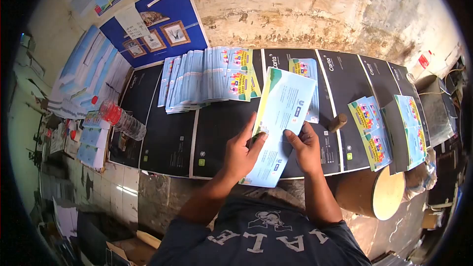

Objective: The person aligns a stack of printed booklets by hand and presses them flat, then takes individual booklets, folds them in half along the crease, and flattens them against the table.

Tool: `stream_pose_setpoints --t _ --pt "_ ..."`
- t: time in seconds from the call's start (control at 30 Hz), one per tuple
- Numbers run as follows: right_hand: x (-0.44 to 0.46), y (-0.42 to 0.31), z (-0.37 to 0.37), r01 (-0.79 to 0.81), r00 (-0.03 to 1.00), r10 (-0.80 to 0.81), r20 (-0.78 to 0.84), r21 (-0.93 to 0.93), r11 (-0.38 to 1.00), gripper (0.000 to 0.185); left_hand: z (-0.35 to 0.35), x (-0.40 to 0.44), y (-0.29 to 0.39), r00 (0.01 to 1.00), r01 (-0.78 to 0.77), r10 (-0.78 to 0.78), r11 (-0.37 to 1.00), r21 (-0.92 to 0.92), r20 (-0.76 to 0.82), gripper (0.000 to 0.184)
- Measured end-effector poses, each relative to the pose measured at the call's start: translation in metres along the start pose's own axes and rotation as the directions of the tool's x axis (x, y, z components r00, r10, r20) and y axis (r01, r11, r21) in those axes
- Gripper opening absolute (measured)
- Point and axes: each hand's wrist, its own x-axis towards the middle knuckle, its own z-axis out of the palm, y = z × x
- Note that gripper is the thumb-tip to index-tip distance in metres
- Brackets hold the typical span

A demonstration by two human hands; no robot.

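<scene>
In front of my chest I hold a long, light blue printed sheet (283,113) with a yellow-green edge, tilted over the table's front edge. My left hand (244,150) grips its left side, thumb on top and index finger stretched along the edge. On the right side, my right hand (308,148) pinches it with the thumb on top and fingers underneath. Whether it is one sheet or several, I cannot tell. Partly hidden behind it lies another pile of blue printed sheets (312,111). A short brown cylinder (337,123) stands just right of my right hand.
Overlapping yellow-and-blue printed sheets (197,79) fan across the back left. More printed piles (373,135) lie at the right. A plastic bottle (130,125) lies tilted near tall paper stacks (86,69). The black table panels (217,138) end above a round wooden-topped drum (389,194).
</scene>
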Motion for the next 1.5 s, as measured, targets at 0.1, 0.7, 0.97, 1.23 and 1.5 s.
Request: stream_pose_setpoints --t 0.1,0.7,0.97,1.23,1.5 --pt "-0.006 -0.002 0.002 0.000 1.000 -0.001 -0.031 -0.023 1.000 0.030 0.002 -0.003 0.001 0.996 -0.074 0.077 0.995 0.072 -0.036 0.058" --pt "-0.012 -0.026 0.009 -0.103 0.988 0.100 -0.116 -0.021 0.994 0.031 0.001 -0.016 -0.001 0.981 -0.188 0.190 0.981 -0.043 0.046 0.055" --pt "-0.013 -0.031 0.015 -0.071 0.991 0.068 -0.113 -0.023 0.997 0.029 0.001 -0.016 0.002 0.984 -0.169 0.173 0.980 -0.103 0.041 0.053" --pt "-0.011 -0.029 0.025 -0.062 0.983 0.031 -0.183 -0.164 0.984 0.028 -0.001 -0.018 -0.006 0.994 -0.065 0.070 0.996 -0.067 0.087 0.054" --pt "0.030 0.023 0.015 -0.171 0.984 0.150 -0.093 -0.296 0.940 0.031 0.013 0.006 -0.062 0.996 0.059 -0.072 0.969 -0.238 -0.044 0.052"
